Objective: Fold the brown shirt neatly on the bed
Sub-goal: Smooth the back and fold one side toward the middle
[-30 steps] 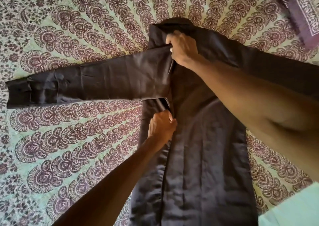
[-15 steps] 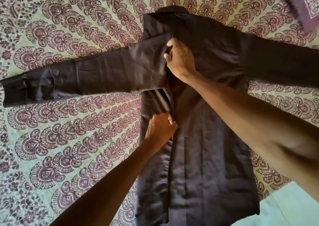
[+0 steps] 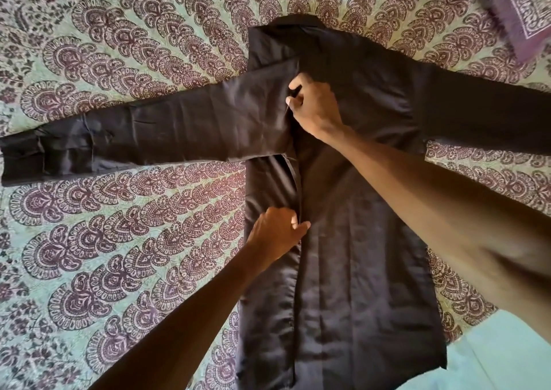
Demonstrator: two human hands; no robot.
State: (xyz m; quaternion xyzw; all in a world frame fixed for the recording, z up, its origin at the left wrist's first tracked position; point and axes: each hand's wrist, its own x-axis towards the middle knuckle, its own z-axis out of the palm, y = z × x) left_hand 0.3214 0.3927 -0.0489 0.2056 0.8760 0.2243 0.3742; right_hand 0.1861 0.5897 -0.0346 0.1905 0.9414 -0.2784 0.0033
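Lying flat on the bed, collar far away and bottom hem close by: brown shirt (image 3: 357, 270). Taking up the middle of the view, on top of a green bedspread (image 3: 119, 225) with dark red curly shapes.

Peeking in at the near right corner: a plain pale blue cloth (image 3: 492, 360), with the shirt's bottom corner lying just over its edge.

Reaching in from the near left: left hand (image 3: 275, 233). Pinching the folded-in edge of the shirt's left side, fingers squeezed together on the cloth, about halfway up the body. Running straight up and down there: the fold line, with the left side panel turned in over the middle.

Reaching in from the right, a bit farther off: right hand (image 3: 316, 106). Gripping that same folded edge up near the shoulder, fingers curled shut on the cloth, thumb tip showing on top.

Sticking straight out to the left from under that hand: left sleeve (image 3: 143, 139), flat on the bedspread, cuff almost touching the left side of the view. Going off the right side: right sleeve (image 3: 492, 121), partly hiding behind the right arm.

Farthest away, in the top right corner: a purple pillow (image 3: 518, 11) with a white printed border, well apart from the shirt.
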